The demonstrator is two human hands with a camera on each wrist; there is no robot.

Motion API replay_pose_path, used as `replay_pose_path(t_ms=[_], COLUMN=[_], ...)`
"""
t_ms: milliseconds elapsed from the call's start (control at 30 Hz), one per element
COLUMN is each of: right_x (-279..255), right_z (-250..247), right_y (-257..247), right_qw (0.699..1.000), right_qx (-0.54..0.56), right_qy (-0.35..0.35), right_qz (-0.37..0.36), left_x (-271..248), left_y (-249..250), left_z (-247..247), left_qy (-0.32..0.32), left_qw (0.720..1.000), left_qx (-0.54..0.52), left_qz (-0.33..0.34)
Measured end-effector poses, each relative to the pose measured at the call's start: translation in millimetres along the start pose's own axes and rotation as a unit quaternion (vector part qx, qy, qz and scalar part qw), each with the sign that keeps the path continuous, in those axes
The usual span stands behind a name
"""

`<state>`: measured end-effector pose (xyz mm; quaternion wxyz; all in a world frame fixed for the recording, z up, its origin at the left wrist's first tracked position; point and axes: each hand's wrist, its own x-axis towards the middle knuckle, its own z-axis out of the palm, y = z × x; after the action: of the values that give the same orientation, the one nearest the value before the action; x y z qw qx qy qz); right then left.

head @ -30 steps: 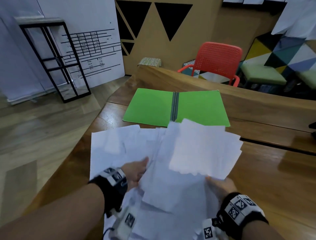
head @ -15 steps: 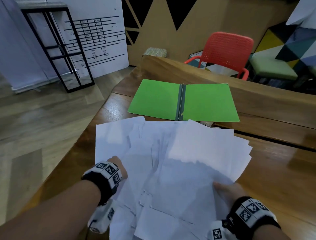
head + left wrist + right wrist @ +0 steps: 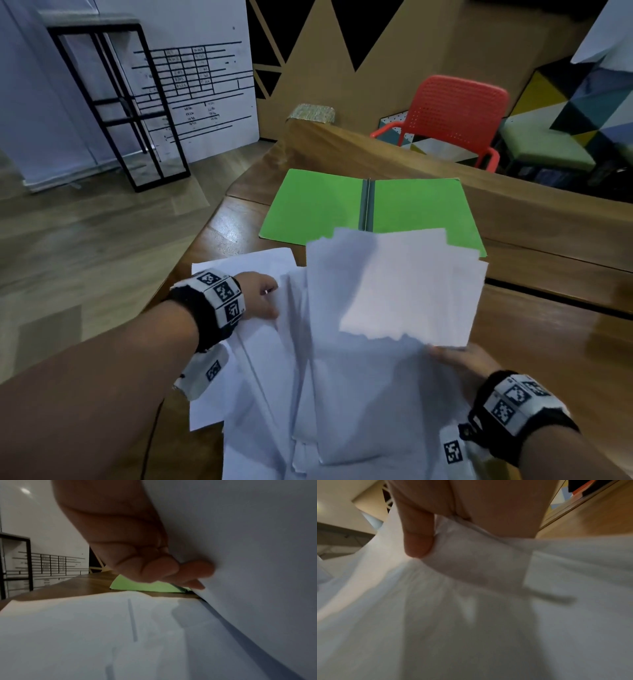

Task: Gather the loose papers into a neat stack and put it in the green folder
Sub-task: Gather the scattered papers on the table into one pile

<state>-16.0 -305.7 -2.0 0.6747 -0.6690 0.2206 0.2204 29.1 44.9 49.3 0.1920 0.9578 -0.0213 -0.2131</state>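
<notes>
A loose sheaf of papers [image 3: 394, 284] is held up off the wooden worktop [image 3: 548, 342], its far edge overlapping the near edge of the green folder [image 3: 322, 205], which lies open and flat further back. The right hand [image 3: 462, 363] is clamped on the sheaf's near right corner, thumb [image 3: 418, 539] pressed on top in the right wrist view, fingers tucked beneath. The left hand [image 3: 260, 298] is set against the left edge of the raised sheets, fingers [image 3: 193, 570] curled onto the paper in the left wrist view. More sheets [image 3: 239, 270] are left flat on the worktop below, fanned out unevenly. A red chair [image 3: 455, 113] is seen beyond the worktop.
</notes>
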Motion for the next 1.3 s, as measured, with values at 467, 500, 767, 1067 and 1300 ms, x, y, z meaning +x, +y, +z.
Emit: replay_pose_path(t_ms=[467, 500, 767, 1067, 1300], right_x=[25, 25, 6, 2, 0], right_z=[42, 40, -14, 14, 46], right_y=[18, 16, 32, 42, 49], right_qw=[0.96, 0.962, 0.972, 0.979, 0.984], right_qx=[-0.277, -0.269, -0.152, -0.148, -0.149], right_qy=[0.043, 0.043, 0.175, 0.132, 0.097], right_qz=[0.012, 0.013, 0.028, 0.049, 0.031], left_x=[6, 7, -9, -30, -20], left_y=[-31, -35, -61, -40, -12], left_z=[34, 35, 34, 54, 57], left_qy=[-0.023, -0.03, -0.053, -0.182, -0.038], left_qw=[0.99, 0.989, 0.978, 0.973, 0.98], left_qx=[-0.11, -0.103, -0.136, -0.041, -0.133], left_qz=[-0.083, -0.098, -0.148, -0.133, -0.143])
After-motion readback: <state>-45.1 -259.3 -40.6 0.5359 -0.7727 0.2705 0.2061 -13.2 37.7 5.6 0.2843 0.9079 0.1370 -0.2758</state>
